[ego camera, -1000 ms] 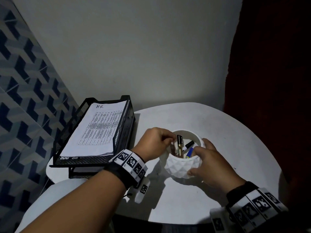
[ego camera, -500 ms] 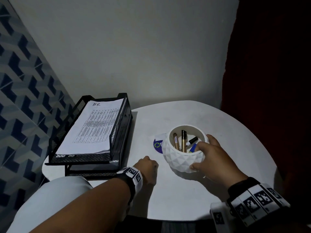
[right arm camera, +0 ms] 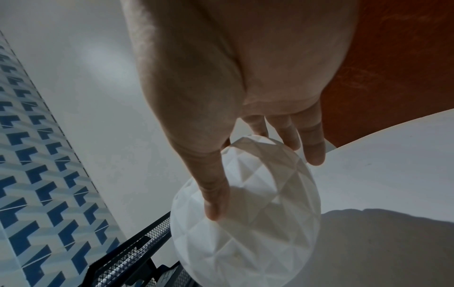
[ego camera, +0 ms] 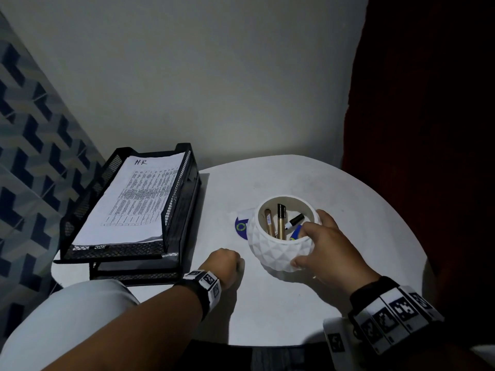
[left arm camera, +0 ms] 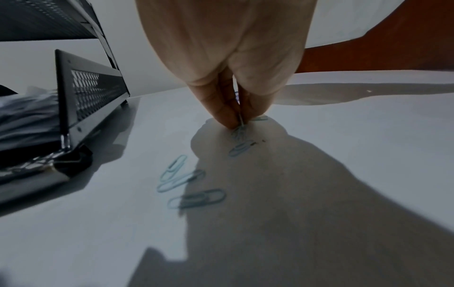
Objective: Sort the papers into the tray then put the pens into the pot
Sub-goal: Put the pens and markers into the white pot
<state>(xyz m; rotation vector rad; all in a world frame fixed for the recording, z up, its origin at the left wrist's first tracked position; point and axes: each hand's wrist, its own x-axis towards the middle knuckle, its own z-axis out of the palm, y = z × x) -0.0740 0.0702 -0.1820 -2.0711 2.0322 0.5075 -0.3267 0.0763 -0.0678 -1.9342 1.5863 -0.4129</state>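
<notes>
A white faceted pot point(ego camera: 278, 253) point(right arm camera: 248, 223) stands on the round white table point(ego camera: 334, 204) with several pens point(ego camera: 280, 222) upright in it. My right hand point(ego camera: 321, 245) grips the pot's right side, thumb point(right arm camera: 213, 196) on the front wall and fingers point(right arm camera: 312, 143) round the far rim. My left hand point(ego camera: 225, 266) is down on the table left of the pot, and its fingertips point(left arm camera: 239, 121) pinch a pale blue paper clip point(left arm camera: 239, 130) against the tabletop. Printed papers point(ego camera: 134, 199) marked "HR" lie in the top of the black mesh tray point(ego camera: 179, 199) at the left.
Several more pale blue paper clips point(left arm camera: 181, 178) lie scattered on the table near my left hand. A round blue and white sticker or disc point(ego camera: 241, 226) shows behind the pot's left side. The tray's lower tier point(left arm camera: 96, 93) stands close on the left.
My left hand left the pot's rim and dropped to the table in front of the tray, where it now pinches a paper clip. The right hand keeps its hold on the pot.
</notes>
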